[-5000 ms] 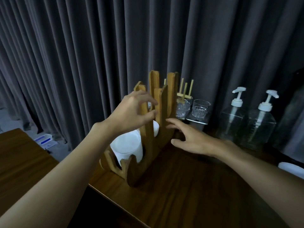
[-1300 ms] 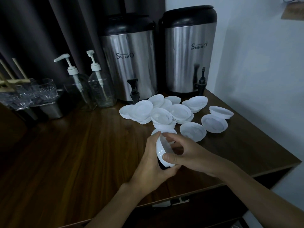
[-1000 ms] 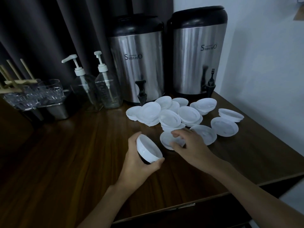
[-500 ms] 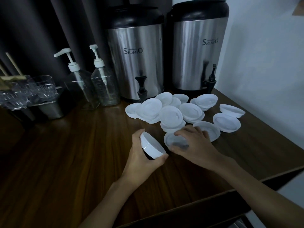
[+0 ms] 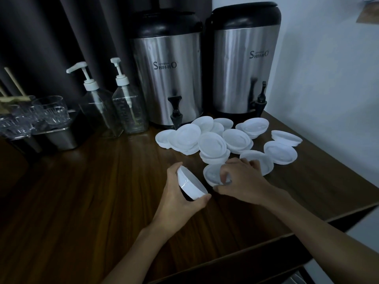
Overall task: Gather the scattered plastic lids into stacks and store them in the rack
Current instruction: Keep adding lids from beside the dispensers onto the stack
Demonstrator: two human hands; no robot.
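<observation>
My left hand (image 5: pixel 180 198) grips a small stack of white plastic lids (image 5: pixel 189 184), held tilted just above the wooden counter. My right hand (image 5: pixel 241 180) curls its fingers round the edge of a single white lid (image 5: pixel 211 174) lying on the counter beside the stack. Behind it, several more white lids (image 5: pixel 212 144) lie scattered and overlapping in front of the dispensers. One lid (image 5: pixel 281 152) lies flat near the right wall and another lid (image 5: pixel 286 138) sits behind it. The rack is out of view.
Two steel drink dispensers (image 5: pixel 170 78) (image 5: pixel 244 64) stand at the back against the curtain and wall. Two clear pump bottles (image 5: pixel 96 103) (image 5: pixel 128 105) stand left of them. Glasses on a metal tray (image 5: pixel 41 117) sit at far left. The counter's front edge (image 5: pixel 266 244) runs diagonally under my right forearm.
The view swung from the wooden rack to the lid pile. My left hand keeps the stack; my right hand let go of it, reached to a loose lid and curled round its edge.
</observation>
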